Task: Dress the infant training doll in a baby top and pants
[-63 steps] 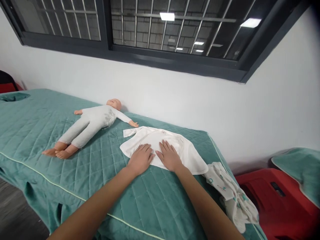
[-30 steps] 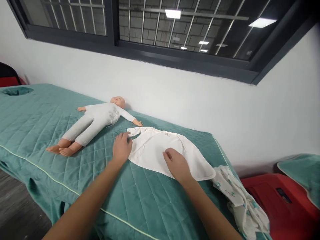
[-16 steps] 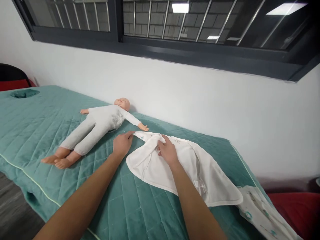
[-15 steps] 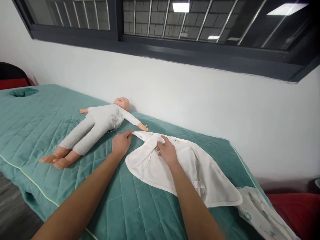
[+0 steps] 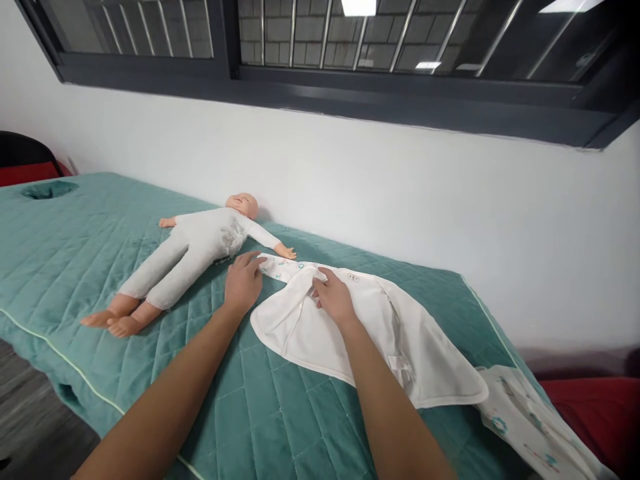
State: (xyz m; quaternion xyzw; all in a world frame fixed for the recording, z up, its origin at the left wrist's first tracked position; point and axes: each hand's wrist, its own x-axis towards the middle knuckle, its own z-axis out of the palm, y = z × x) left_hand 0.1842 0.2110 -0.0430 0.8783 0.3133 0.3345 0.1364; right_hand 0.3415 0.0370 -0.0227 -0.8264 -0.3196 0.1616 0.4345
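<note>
A white baby shirt (image 5: 371, 313) lies spread open on the bed, plain inside out, with a printed sleeve stretched toward the doll. My left hand (image 5: 243, 283) has the end of that sleeve between thumb and fingers. Farther right, my right hand (image 5: 334, 295) pinches the shirt's cloth near where the sleeve joins the body. Just beyond my left hand, a baby doll (image 5: 205, 233) with a whitish cloth body lies on its back, arms spread. One doll hand rests close to the sleeve's end.
A green quilted bed cover (image 5: 280, 427) lies under everything, with a hole at the far left. Printed baby clothing (image 5: 537, 423) hangs near the right edge. A white wall (image 5: 400, 187) and a barred window stand behind; red chairs flank the bed.
The sleeve's end has been drawn out wider and flatter, showing more of its print. My left fingers have shifted slightly up; my right hand stays nearly in place.
</note>
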